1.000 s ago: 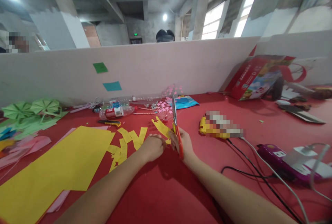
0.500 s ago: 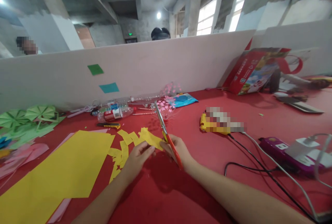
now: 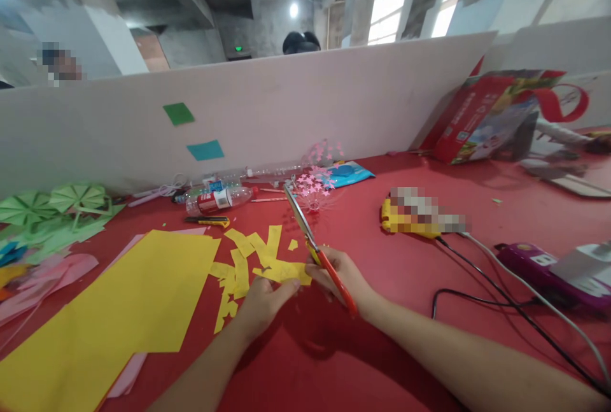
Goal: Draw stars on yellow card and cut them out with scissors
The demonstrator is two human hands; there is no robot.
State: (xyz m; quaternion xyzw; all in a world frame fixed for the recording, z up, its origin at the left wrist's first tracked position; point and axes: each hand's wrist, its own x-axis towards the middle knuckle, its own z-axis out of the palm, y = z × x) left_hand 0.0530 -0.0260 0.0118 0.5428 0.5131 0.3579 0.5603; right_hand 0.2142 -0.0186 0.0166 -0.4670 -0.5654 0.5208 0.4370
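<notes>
My right hand is closed around the red handles of a pair of scissors, whose blades point up and away to the left. My left hand pinches a small yellow paper piece just left of the scissors, low over the red table. Yellow paper scraps lie scattered right behind my left hand. A large yellow paper sheet lies flat to the left.
Green folded paper shapes and pink paper lie far left. A plastic bottle, a utility knife and pink stars are behind. A yellow tool, black cables, a purple device and a red box are on the right, before a white partition.
The yellow piece has turned from upright beside the blades to lying lower and flatter between my hands. The scissors tilted further left. Both hands dropped a little toward me.
</notes>
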